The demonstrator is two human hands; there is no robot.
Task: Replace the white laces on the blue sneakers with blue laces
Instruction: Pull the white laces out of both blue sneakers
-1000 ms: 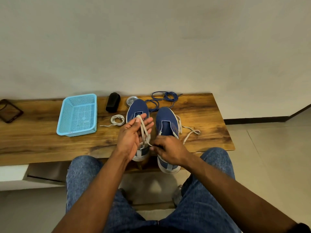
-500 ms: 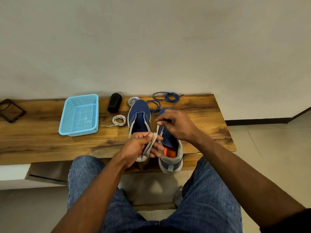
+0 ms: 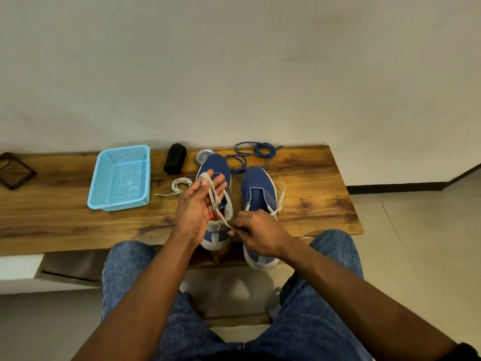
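Two blue sneakers stand on the wooden bench, the left sneaker (image 3: 214,165) and the right sneaker (image 3: 256,185), toes toward the wall. My left hand (image 3: 196,208) hovers over the left sneaker with a white lace (image 3: 214,198) looped round its raised fingers, the thumb against the loop. My right hand (image 3: 259,234) pinches that lace's lower end near the bench's front edge. A loose white lace (image 3: 279,195) hangs on the right sneaker's outer side. Tangled blue laces (image 3: 253,151) lie behind the sneakers.
A coiled white lace (image 3: 179,184) lies left of the sneakers. Further left sits a light-blue mesh basket (image 3: 119,203). A black cylinder (image 3: 175,158) and a round tin (image 3: 203,155) stand at the back. A dark case (image 3: 14,170) lies far left. My knees are under the bench edge.
My right hand came down from over the right sneaker to the front edge, drawing the lace. My left hand rose and spread its fingers with the lace looped round them.
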